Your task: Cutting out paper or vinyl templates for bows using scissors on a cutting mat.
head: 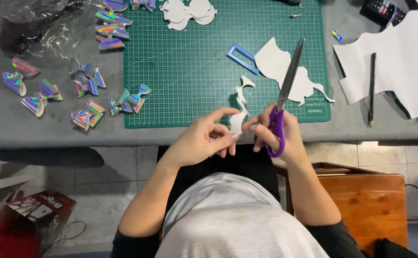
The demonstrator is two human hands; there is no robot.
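My right hand (pixel 275 136) grips purple-handled scissors (pixel 285 91), blades closed and pointing up over the green cutting mat (pixel 190 71). My left hand (pixel 209 136) pinches a small curvy white paper scrap (pixel 240 107) at the mat's near edge, and my right fingertips touch that scrap too. A larger white cut-out piece (pixel 280 67) lies on the mat under the blades, beside a blue rectangular frame (pixel 243 58).
Several holographic bows (pixel 82 91) lie left of the mat on the grey table (pixel 51 129). White cut shapes (pixel 187 12) sit at the mat's top. A pencil (pixel 371 88) rests on large white sheets (pixel 400 62) at right. A wooden chair (pixel 366 200) stands at lower right.
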